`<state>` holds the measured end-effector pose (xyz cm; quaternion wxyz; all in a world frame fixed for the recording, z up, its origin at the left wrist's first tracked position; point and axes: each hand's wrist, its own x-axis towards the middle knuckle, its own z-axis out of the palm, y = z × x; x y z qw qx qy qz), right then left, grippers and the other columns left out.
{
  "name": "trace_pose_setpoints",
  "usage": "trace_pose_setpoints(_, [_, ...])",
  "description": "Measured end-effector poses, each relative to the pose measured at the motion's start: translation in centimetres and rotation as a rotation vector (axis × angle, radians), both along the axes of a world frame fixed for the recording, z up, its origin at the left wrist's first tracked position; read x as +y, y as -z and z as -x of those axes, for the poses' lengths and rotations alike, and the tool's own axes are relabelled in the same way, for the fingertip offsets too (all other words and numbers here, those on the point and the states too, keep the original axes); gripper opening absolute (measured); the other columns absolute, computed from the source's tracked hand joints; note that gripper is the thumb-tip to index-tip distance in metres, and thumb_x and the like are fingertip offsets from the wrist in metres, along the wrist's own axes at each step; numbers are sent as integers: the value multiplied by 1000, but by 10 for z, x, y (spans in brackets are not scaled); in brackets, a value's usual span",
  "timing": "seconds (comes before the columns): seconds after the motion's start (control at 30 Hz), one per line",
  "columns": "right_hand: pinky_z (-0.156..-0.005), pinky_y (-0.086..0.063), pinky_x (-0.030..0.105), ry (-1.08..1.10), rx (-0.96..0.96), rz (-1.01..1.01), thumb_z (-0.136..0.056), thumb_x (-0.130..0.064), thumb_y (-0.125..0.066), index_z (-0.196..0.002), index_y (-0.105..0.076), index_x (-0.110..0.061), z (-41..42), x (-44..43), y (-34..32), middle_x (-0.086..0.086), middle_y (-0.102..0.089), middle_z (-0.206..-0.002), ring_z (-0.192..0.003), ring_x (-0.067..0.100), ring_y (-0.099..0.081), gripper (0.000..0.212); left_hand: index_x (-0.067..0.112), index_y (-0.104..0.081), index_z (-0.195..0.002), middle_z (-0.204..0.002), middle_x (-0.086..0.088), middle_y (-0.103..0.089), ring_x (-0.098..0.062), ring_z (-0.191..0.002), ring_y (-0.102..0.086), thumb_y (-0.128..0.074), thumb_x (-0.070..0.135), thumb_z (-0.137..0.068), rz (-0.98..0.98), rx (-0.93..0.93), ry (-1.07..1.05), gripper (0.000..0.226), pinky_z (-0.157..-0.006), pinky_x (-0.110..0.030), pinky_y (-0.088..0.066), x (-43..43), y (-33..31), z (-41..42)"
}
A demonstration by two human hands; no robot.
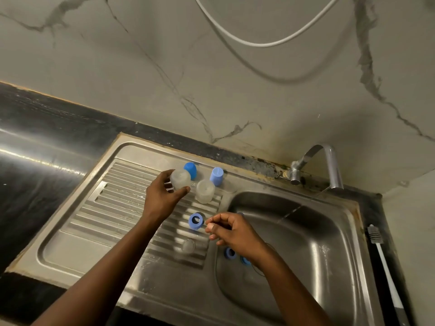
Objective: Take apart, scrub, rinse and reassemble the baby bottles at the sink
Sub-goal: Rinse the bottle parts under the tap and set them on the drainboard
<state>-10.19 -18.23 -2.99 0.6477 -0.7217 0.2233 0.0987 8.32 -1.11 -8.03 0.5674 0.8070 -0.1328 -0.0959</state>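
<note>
A cloudy clear bottle (180,178) sits in the left hand (162,196), fingers and thumb curled round it, over the ribbed draining board (113,208). A second clear bottle (205,191) stands just beside it. Behind them, near the sink's back edge, are a dark blue cap (190,170) and a pale blue cap (216,175). The right hand (233,231) hovers with fingers curled beside a blue ring (195,221); I cannot tell whether they pinch anything. Two more blue rings (229,252) lie at the basin (306,243) rim. Left of the hands the board is bare steel out to its raised edge. A brush (386,255) lies on the surface right of the basin.
</note>
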Motion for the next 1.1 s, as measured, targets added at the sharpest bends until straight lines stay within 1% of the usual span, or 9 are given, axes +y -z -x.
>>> trace_pose_setpoints(0.13, [-84, -61, 33, -8, -2, 1, -103, -22, -68, -115, -75, -18, 2, -4, 3, 0, -80, -105, -97, 19, -77, 14, 23, -63, -138, -128, 3, -71, -15, -111, -69, -93, 31, -79, -32, 14, 7, 67, -92, -35, -60, -3, 7, -3])
trace_pose_setpoints(0.27, [-84, -60, 33, 6, -2, -9, -103, -24, -68, -115, -75, -19, 3, -6, 5, 0, -80, -105, -95, 16, -77, 14, 24, -62, -138, -129, 4, -70, -13, -112, -67, -93, 35, -80, -54, 34, 6, 66, -88, -28, -57, -1, 8, -1])
trace_pose_setpoints(0.37, [-83, -60, 33, 15, -12, -14, -103, -22, -68, -115, -75, -17, 2, -5, 6, 1, -80, -104, -94, 16, -77, 15, 25, -61, -139, -130, 3, -70, -15, -114, -67, -94, 31, -79, -52, 43, 5, 68, -91, -31, -58, 0, 8, 0])
trace_pose_setpoints(0.5, [-82, -60, 29, 12, -26, -19, -103, -22, -68, -115, -75, -18, 3, -7, 7, 0, -80, -104, -95, 16, -76, 14, 25, -56, -146, -138, -2, -66, -17, -120, -64, -96, 26, -76, -45, 50, -1, 80, -88, -20, -52, 0, 3, 3])
trace_pose_setpoints(0.67, [-81, -60, 30, 48, -37, -38, -102, -24, -70, -112, -75, -21, 7, -12, 7, 1, -80, -105, -96, 19, -77, 12, 32, -42, -156, -155, 1, -48, -14, -130, -52, -96, 23, -75, -56, -24, -20, 98, -100, -35, -51, 4, -13, 17])
trace_pose_setpoints(0.73, [-80, -60, 30, 68, -36, -36, -102, -23, -70, -112, -75, -21, 9, -16, 8, 3, -80, -104, -96, 21, -77, 12, 34, -44, -152, -148, 6, -46, -9, -123, -53, -94, 22, -77, -65, -112, -56, 91, -93, -30, -52, 4, -20, 30])
trace_pose_setpoints(0.87, [-79, -59, 33, 112, -37, -31, -101, -22, -70, -111, -76, -20, 15, -23, 9, 5, -80, -102, -98, 27, -77, 11, 31, -57, -129, -124, 10, -51, -5, -108, -58, -89, 19, -82, -25, -230, -97, 58, -77, -27, -56, -1, -33, 64])
trace_pose_setpoints(1.0, [-80, -60, 33, 126, -49, -14, -102, -23, -69, -110, -77, -21, 23, -29, 9, 1, -81, -101, -97, 25, -77, 11, 29, -63, -106, -103, 11, -62, -14, -95, -65, -85, 10, -85, 48, -187, -9, 36, -70, -22, -55, -16, -35, 99])
trace_pose_setpoints(1.1, [-81, -61, 36, 153, -55, -14, -102, -22, -69, -110, -77, -19, 31, -35, 12, 3, -81, -101, -96, 24, -78, 12, 27, -67, -105, -98, 12, -68, -13, -92, -68, -84, 11, -87, 54, -101, 74, 30, -71, -22, -56, -33, -27, 121])
